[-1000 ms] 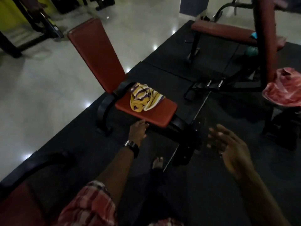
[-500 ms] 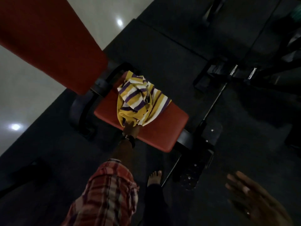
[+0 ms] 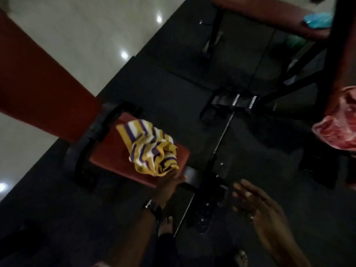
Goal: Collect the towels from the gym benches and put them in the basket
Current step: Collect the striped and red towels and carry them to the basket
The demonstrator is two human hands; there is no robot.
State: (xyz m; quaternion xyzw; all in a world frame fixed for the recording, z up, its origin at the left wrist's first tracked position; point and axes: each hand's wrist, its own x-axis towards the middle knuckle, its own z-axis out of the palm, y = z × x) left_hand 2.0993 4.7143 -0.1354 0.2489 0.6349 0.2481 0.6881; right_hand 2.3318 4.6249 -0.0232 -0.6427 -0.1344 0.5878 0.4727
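A yellow, purple and white striped towel [image 3: 152, 149] is bunched over the red seat [image 3: 109, 160] of an incline bench. My left hand [image 3: 169, 182], a watch on its wrist, grips the towel's near edge at the seat's front corner. My right hand [image 3: 252, 201] hovers open over the dark floor, to the right of the bench, fingers spread and holding nothing. A pink-red towel [image 3: 339, 128] lies at the right edge of the view. A blue towel [image 3: 317, 20] rests on the far bench at the top right. No basket is in view.
The bench's tall red backrest [image 3: 38, 83] fills the left side. A dark machine frame [image 3: 240, 105] stands on the black mat ahead, with a red upright [image 3: 344, 54] at the right. Pale tiled floor [image 3: 92, 35] lies beyond the mat. My bare foot [image 3: 165, 226] is below the bench.
My left hand reached the seat, took hold of the striped towel and has dragged it toward the seat's front right corner. My right hand has risen back into view, still open.
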